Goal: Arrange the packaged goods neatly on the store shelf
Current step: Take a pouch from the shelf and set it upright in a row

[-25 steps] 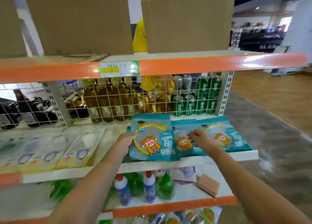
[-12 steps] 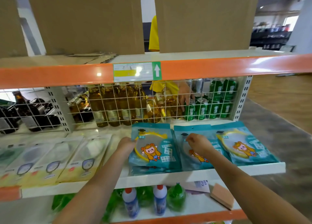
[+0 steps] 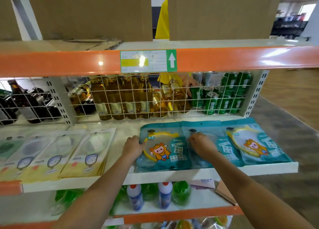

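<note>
Middle teal packet [image 3: 222,142] partly under the right hand [image 3: 201,145]; shelf label [image 3: 143,61] print blurred, glare-washed.

Teal packs [image 3: 214,142] now side-by-side, less overlap.

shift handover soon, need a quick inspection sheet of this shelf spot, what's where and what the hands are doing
surface: white shelf, orange-edged shelf above.
job's things: three teal packs in a row, overlapping; left pack, middle pack, right pack.
clutter: pale packs at left; bottles and green cans behind wire mesh; spray bottles below.
grippers: left hand grips left pack's edge; right hand rests on middle pack, fingers curled.
cables: nothing seen.
surroundings: cardboard boxes on top; another person's hand behind mesh.
</note>
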